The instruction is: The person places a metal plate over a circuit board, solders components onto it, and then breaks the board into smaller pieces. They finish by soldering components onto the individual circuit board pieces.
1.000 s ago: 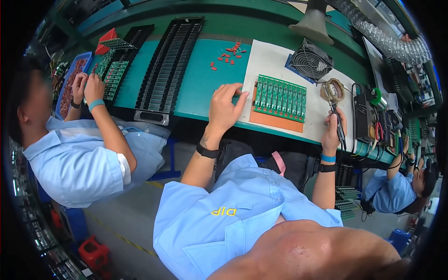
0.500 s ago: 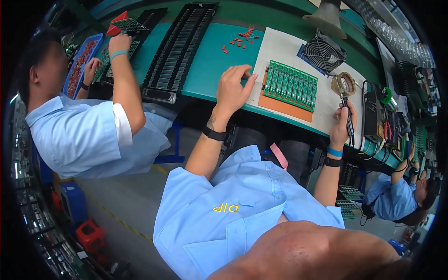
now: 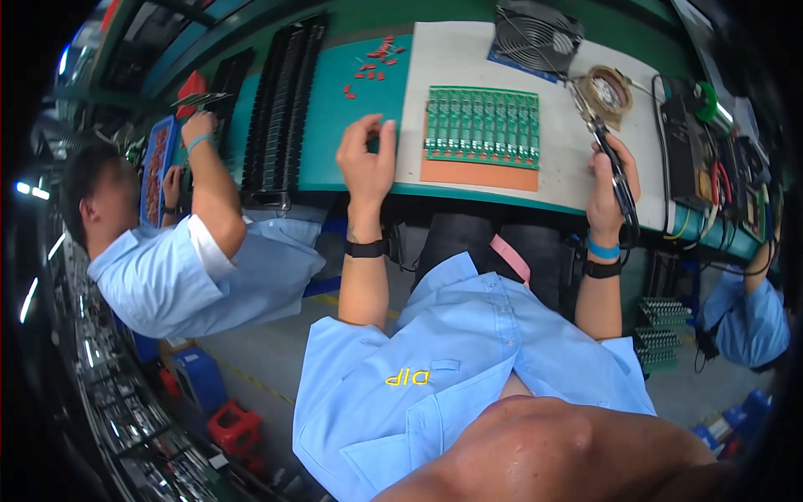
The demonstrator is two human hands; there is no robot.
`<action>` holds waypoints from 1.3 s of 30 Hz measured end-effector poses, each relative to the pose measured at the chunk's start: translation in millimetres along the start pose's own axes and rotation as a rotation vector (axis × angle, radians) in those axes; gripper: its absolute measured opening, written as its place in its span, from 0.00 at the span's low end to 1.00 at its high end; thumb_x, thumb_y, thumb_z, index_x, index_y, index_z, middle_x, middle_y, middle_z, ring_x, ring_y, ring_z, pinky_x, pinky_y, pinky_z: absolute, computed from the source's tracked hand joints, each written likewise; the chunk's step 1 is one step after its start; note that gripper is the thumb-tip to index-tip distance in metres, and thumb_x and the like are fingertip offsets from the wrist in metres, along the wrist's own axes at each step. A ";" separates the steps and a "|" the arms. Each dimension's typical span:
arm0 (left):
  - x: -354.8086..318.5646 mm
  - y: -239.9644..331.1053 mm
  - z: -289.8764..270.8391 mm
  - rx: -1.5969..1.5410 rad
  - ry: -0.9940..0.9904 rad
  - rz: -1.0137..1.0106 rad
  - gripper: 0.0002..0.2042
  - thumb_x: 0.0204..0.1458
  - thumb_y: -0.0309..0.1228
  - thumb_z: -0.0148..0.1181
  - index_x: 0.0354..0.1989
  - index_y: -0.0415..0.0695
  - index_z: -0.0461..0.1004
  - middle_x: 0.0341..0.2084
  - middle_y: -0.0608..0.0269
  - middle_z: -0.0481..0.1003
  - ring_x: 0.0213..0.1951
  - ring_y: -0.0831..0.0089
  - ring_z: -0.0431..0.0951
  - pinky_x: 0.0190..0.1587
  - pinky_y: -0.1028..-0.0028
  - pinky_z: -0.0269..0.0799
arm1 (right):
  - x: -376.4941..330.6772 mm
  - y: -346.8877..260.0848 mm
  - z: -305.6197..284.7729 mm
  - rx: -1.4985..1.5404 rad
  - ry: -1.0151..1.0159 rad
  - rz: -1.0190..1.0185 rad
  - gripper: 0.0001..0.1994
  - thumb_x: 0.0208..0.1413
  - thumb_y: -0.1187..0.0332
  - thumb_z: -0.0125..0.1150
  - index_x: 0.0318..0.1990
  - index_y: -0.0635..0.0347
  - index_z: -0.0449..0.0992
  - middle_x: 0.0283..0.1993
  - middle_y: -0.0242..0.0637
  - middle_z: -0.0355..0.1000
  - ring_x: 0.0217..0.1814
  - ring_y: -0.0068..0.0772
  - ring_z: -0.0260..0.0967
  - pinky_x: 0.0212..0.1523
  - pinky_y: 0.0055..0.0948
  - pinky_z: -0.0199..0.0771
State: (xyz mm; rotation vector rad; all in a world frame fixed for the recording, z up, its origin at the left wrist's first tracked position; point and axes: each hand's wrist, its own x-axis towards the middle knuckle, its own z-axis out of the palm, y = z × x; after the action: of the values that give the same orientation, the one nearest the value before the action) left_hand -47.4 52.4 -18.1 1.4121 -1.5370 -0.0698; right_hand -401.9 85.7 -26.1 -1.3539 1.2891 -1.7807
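Note:
A panel of green circuit boards, with several narrow strips side by side, lies on an orange-brown sheet on the white mat. To its right, my right hand grips a black-handled soldering iron. The iron's metal end points up and left, beside a round dish with pale stuff in it. My left hand hovers over the green table edge, left of the mat. Its fingers are loosely bent, the thumb stands apart, and it holds nothing.
Small red parts with leads lie on the table beyond my left hand. A black fan stands behind the panel. A dark station box with cables and a green solder reel is at right. Left, a co-worker sits beyond black racks.
The view has turned, shifting the whole scene. The soldering iron's end has moved from the dish toward the circuit boards. My left hand is a little farther left of the mat.

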 end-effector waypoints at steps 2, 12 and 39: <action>1.3 2.0 0.4 0.004 0.041 -0.014 0.09 0.56 0.27 0.70 0.42 0.37 0.81 0.30 0.55 0.81 0.32 0.67 0.82 0.37 0.70 0.77 | -1.8 -2.0 -1.5 -0.038 -0.020 0.013 0.17 0.68 0.72 0.59 0.60 0.71 0.73 0.49 0.44 0.78 0.45 0.24 0.73 0.50 0.25 0.75; 3.6 4.8 3.1 -0.017 -0.014 0.016 0.09 0.55 0.26 0.70 0.42 0.36 0.80 0.30 0.55 0.81 0.32 0.67 0.81 0.37 0.68 0.77 | 2.5 1.6 -2.2 -0.080 -0.006 -0.115 0.17 0.66 0.72 0.62 0.59 0.69 0.75 0.48 0.42 0.80 0.46 0.24 0.75 0.50 0.24 0.76; 6.4 6.6 -2.7 0.093 -0.172 0.116 0.11 0.54 0.29 0.71 0.43 0.41 0.82 0.33 0.62 0.82 0.38 0.65 0.80 0.45 0.66 0.71 | 1.6 4.9 -1.0 -0.180 -0.029 -0.141 0.18 0.67 0.70 0.61 0.59 0.71 0.74 0.48 0.46 0.80 0.45 0.27 0.77 0.51 0.27 0.78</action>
State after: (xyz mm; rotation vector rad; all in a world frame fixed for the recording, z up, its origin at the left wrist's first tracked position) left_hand -49.1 51.1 -8.8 1.4161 -1.7814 -0.0505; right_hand -403.9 82.8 -30.0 -1.5992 1.3963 -1.7638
